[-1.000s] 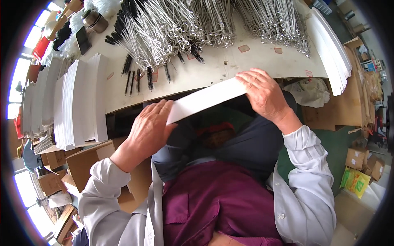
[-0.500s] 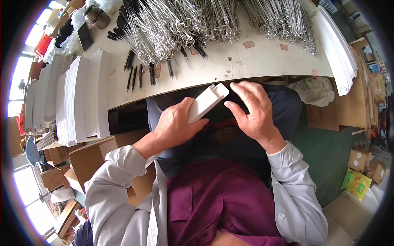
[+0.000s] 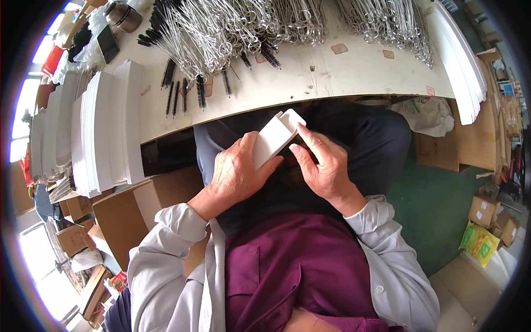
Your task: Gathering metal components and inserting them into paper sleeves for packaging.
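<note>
1. White card, folded into a small flat carton (image 3: 275,135), is being held over the lap, just below the front edge of the counter (image 3: 343,72), in the head view.
2. The left hand (image 3: 238,174) is cupping the white carton from below and from the side; its grip is closed around the lower half, thumb lying along the face.
3. The right hand (image 3: 323,166) is pressing with its forefinger against the carton's upper right edge, near the open end flap; its grip is pinching that edge rather than enclosing it.
4. Wire-handled brushes (image 3: 221,33), with black bristles and looped metal ends, are lying in a tangled heap across the counter, well apart from both hands.
5. Stacks of flat white card blanks (image 3: 105,127) are standing at the left end of the counter; another stack (image 3: 462,66) is resting at the right end.
6. Brown cardboard boxes (image 3: 133,216) are sitting on the floor beside the left knee.
7. Risk, as judged: the thin card may be creasing off its score line if the forefinger is pushing unevenly, and the half-formed carton may be springing open or slipping to the floor should the left grip loosen.
</note>
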The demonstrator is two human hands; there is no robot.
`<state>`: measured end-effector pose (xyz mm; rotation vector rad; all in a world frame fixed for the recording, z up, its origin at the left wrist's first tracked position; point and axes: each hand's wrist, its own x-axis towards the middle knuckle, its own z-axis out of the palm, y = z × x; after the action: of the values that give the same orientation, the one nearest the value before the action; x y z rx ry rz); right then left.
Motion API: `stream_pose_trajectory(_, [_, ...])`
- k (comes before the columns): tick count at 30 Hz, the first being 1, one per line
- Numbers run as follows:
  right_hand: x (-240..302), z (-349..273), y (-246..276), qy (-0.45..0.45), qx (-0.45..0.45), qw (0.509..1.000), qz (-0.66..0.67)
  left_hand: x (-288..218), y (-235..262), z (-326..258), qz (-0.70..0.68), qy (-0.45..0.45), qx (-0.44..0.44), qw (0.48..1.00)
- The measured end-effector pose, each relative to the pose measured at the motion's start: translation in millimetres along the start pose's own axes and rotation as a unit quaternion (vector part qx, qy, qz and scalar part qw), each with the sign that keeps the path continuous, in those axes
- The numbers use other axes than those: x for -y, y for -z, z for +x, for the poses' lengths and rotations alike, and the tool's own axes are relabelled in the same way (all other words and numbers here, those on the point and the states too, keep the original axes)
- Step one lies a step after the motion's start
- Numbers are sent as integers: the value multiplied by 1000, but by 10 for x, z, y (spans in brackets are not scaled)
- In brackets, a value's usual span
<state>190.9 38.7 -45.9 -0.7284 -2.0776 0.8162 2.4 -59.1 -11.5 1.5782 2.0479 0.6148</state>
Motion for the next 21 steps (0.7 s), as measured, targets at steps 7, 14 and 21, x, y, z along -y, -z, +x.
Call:
stream_pose_trajectory(7, [-40,-92,-93,-179,77,962,191,51,-92,-83,-10,-15,11,1000])
stream_pose_trajectory(14, [23,-62,-96,-159,105,965,181,-26,-94,62,-95,-18,51,994])
stream_pose_trajectory(21, [57,-109,-98,-175,115,956,204,-16,-144,51,-105,-31,60,992])
